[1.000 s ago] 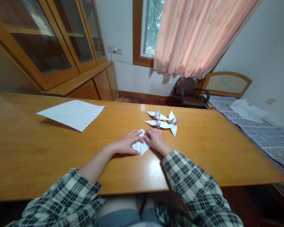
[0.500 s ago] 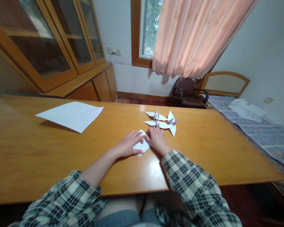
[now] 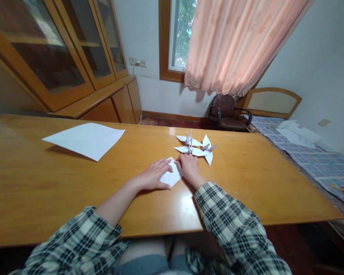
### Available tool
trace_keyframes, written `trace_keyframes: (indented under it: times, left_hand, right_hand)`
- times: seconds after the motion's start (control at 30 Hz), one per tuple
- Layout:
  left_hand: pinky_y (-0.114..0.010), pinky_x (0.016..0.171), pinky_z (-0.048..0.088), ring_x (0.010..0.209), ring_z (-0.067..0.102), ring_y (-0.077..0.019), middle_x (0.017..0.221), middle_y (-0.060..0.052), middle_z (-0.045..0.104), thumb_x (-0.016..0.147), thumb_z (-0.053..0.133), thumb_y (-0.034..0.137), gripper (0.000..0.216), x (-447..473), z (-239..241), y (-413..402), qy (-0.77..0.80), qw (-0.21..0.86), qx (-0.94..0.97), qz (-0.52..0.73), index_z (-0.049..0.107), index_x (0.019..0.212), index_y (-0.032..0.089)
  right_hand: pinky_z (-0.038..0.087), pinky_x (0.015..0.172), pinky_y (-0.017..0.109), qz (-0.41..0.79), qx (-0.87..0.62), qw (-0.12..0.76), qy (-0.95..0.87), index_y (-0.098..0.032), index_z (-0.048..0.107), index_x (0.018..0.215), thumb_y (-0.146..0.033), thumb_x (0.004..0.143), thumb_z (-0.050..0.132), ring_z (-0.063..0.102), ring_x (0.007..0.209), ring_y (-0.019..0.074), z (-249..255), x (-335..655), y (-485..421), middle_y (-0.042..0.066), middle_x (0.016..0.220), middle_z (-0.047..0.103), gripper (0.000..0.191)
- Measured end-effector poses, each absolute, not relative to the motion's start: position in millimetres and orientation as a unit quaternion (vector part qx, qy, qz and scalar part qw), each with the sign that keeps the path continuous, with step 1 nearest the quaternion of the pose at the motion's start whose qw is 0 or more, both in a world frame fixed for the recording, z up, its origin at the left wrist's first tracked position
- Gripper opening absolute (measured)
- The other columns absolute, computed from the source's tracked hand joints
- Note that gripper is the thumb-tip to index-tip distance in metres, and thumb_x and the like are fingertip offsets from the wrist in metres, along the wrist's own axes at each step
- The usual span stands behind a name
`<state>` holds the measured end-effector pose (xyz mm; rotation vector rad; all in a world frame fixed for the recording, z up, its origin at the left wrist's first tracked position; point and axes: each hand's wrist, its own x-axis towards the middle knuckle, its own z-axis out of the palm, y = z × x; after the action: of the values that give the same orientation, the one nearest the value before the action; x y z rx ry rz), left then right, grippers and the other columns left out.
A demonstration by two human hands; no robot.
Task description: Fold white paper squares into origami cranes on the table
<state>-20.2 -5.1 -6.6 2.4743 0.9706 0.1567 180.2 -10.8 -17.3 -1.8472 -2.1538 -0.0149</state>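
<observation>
A small folded white paper (image 3: pixel 171 178), roughly diamond-shaped, lies flat on the wooden table (image 3: pixel 237 191). My left hand (image 3: pixel 154 175) rests over its left side, thumb and fingers spread apart. At the paper's right edge is my right hand (image 3: pixel 190 167), its fingers curled in and its thumb by the upper part of the paper; the fingertips are partly hidden. Just beyond this hand sit three white paper cranes: a near one (image 3: pixel 197 152), one behind it (image 3: pixel 195 141) and one to the right (image 3: pixel 208 156).
A large creased white sheet (image 3: pixel 88 139) lies at the table's left with one edge raised. Glass-doored cabinets (image 3: pixel 74 42) stand at the far left. A brown armchair (image 3: pixel 223 109) is behind the table, and a bed (image 3: pixel 298 149) runs along the right.
The thumbs have drawn slightly apart over the folded paper, leaving more of its surface showing. The cranes and the large sheet have stayed in place.
</observation>
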Motion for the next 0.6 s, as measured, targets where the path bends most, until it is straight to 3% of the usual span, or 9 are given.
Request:
trace_keyframes:
  times: [0.33,0.6]
  left_hand:
    - [-0.051,0.115,0.019,0.143,0.023,-0.0334,0.155,-0.016,0.025,0.064,0.073,0.063,0.084,-22,-12,-3,0.369,0.228,0.898,0.077,0.045,0.132,0.022]
    - [-0.051,0.116,0.015,0.143,0.022,-0.0324,0.155,-0.012,0.028,0.068,0.068,0.066,0.084,-19,-12,0,0.375,0.201,0.900,0.099,0.044,0.137,0.025]
  right_hand:
    - [0.029,0.074,0.030,0.084,-0.595,0.204,-0.773,-0.018,0.058,0.086,-0.036,0.089,0.060,0.051,0.084,0.0190,-4,193,-17,0.003,0.086,0.061,0.018]
    - [0.032,0.079,0.031,0.129,-0.540,0.178,-0.813,-0.020,0.064,0.100,-0.039,0.084,0.067,0.049,0.090,0.0195,-2,194,-25,0.004,0.091,0.056,0.024]
